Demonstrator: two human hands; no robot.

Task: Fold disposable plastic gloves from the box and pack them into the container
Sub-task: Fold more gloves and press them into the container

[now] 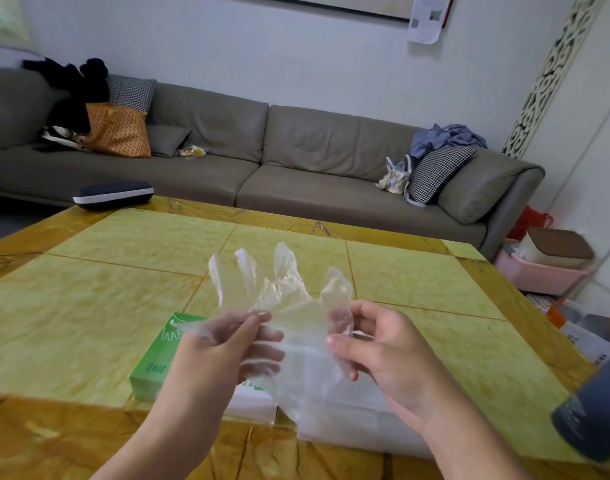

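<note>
Both my hands are up over the near edge of the table (89, 306), holding one clear plastic glove (289, 306) between them. Left hand (220, 351) pinches the glove's left edge with thumb and fingers, and the film drapes over those fingers. Right hand (376, 351) pinches the right edge, with the glove's thumb part bunched at my fingertips. Glove fingers point up toward 12 o'clock, cuff hangs down toward 6.

Under my left hand sits the green glove box (151, 368), partly hidden by my wrist. Just right of it, below the hanging cuff, is a whitish translucent container (348, 424); can't tell what's in it. At 4 o'clock a dark grey cylinder (594, 414) pokes into view, blurry. Way out at 11 o'clock, a dark case (113, 195) sits on the far table corner, grey sofa (296, 157) behind it.
</note>
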